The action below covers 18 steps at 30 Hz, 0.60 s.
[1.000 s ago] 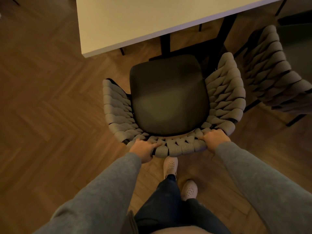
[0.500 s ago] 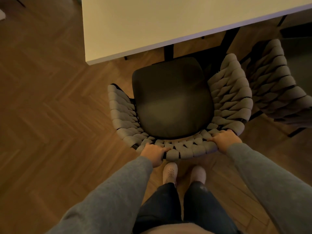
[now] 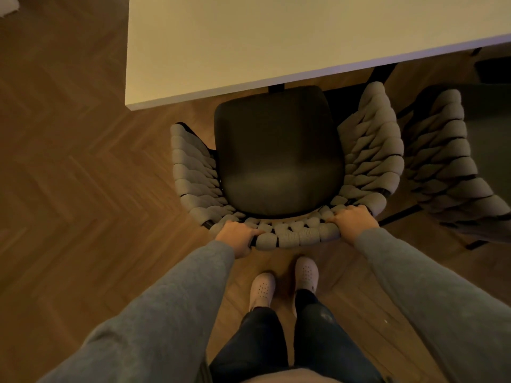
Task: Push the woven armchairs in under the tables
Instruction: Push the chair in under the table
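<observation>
A woven armchair [image 3: 370, 158] with grey braided sides and a dark seat cushion stands in front of me, facing the white table [image 3: 276, 37]. The front edge of its cushion lies right at the table's near edge. My left hand [image 3: 239, 237] grips the left part of the woven backrest top. My right hand [image 3: 352, 219] grips the right part of the same backrest. Both sleeves are grey.
A second woven armchair [image 3: 448, 161] stands close on the right, almost touching the first. The table's black legs [image 3: 383, 74] show under the top. Herringbone wood floor [image 3: 83, 189] spreads to the left. My feet in pale clogs [image 3: 305, 273] stand just behind the chair.
The armchair has slid forward toward the table; its seat front now reaches the table edge. I have stepped forward behind it, both hands still on the backrest.
</observation>
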Available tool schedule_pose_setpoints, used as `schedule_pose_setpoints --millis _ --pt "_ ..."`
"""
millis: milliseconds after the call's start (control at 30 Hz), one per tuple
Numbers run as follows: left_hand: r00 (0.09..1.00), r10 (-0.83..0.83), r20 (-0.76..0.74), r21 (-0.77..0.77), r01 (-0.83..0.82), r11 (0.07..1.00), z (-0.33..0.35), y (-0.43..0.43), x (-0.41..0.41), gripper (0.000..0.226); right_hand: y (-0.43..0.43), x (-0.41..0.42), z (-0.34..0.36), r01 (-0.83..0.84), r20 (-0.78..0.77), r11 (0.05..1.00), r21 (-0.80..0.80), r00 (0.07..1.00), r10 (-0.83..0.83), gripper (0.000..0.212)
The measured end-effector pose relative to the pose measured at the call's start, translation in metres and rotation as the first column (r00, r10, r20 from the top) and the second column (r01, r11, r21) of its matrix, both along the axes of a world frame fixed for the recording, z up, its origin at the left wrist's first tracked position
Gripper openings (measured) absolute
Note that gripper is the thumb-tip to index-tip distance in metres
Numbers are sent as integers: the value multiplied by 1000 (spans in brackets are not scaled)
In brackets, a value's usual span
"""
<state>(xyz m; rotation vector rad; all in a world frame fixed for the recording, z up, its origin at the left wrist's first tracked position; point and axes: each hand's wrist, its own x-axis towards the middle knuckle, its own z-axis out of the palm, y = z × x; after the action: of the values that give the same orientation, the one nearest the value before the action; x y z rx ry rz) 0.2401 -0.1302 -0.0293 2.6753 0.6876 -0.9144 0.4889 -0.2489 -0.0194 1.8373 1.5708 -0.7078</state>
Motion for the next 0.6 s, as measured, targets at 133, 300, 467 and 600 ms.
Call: schedule_pose_setpoints --millis 133,300,467,600 --pt "999 30 -24 -10 -30 1000 -3 21 7 49 24 12 -4 -6 -35 1000 -9 999 6 42" --pt "999 30 -31 -1 -30 1000 -5 45 5 48 44 11 -10 -20 -45 999 50 999 22 37" --pt "998 54 -27 37 -53 998 -4 73 0 49 71 4 -11 1 -45 996 85 999 3 34" --pt "998 46 -34 32 -45 998 -9 81 -2 51 74 3 -13 3 -49 997 82 999 2 41"
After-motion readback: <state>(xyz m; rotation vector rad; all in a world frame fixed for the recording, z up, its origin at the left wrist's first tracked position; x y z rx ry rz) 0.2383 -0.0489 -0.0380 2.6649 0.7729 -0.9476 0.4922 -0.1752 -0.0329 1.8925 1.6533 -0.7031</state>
